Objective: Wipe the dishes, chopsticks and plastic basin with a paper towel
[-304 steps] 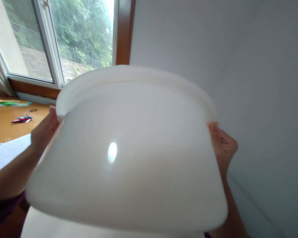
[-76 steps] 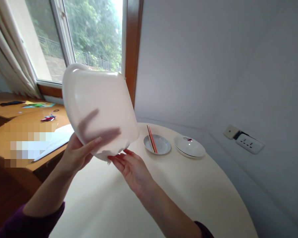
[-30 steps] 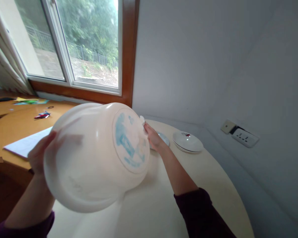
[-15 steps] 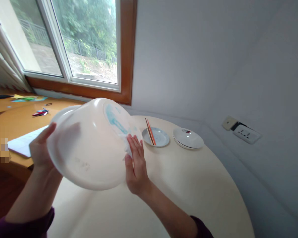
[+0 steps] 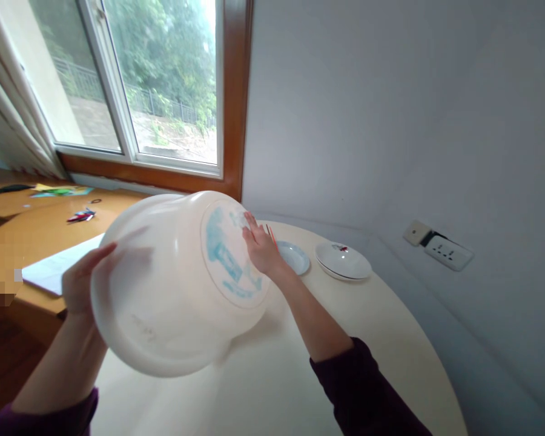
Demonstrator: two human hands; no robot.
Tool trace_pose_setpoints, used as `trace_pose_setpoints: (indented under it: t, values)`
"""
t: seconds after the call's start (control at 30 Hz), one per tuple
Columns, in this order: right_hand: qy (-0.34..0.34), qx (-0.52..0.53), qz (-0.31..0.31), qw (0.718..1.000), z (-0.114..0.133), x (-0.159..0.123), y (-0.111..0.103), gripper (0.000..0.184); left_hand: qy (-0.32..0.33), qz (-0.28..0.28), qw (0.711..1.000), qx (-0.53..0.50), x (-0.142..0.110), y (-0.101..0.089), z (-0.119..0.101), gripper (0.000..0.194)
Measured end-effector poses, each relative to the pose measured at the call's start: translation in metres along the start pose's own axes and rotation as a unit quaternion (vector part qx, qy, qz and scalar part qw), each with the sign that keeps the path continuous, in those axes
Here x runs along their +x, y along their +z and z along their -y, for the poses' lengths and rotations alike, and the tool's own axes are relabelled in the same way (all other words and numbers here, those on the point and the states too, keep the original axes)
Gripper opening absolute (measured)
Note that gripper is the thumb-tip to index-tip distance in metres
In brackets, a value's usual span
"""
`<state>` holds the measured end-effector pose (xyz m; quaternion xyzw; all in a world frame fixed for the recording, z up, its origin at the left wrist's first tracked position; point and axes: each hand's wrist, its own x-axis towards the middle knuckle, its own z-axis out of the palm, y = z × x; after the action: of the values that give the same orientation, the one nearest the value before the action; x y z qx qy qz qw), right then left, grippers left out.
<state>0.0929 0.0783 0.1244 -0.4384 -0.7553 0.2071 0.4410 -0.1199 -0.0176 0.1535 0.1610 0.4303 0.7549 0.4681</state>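
Note:
A translucent white plastic basin is tilted on its side above the table, its round underside with worn blue marks turned to the right. My left hand grips its rim at the left, some of the fingers showing dimly through the plastic. At the upper right of the underside, my right hand presses a crumpled white tissue to the plastic. Most of the tissue is hidden under the fingers.
On the round white table, chopsticks lie across a grey plate, partly behind my right hand. Stacked white dishes stand to the right. A wooden desk at left bears paper and pens.
The basin has turned from rim-up to sideways. My right hand has left the rim and moved over the underside with a tissue, most recently up and away from me.

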Motion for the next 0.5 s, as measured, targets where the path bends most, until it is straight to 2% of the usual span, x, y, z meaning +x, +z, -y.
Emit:
trace_pose_setpoints:
  t: [0.1,0.2,0.43,0.5]
  values:
    - [0.060,0.018,-0.006,0.998,-0.023,-0.018,0.005,0.052,-0.007,-0.009,1.000,0.003,0.003,-0.003,0.000,0.041]
    - [0.041,0.041,-0.011,0.998,-0.024,-0.039,0.010,0.052,-0.006,0.000,1.000,0.005,0.005,-0.004,0.001,0.040]
    - [-0.128,0.040,0.043,0.990,0.040,-0.070,0.011,0.049,-0.003,0.003,1.000,0.010,0.007,0.000,0.000,0.042]
    - [-0.178,0.034,0.054,0.982,0.050,-0.081,0.009,0.049,-0.002,-0.007,1.000,0.010,0.007,0.000,-0.001,0.044]
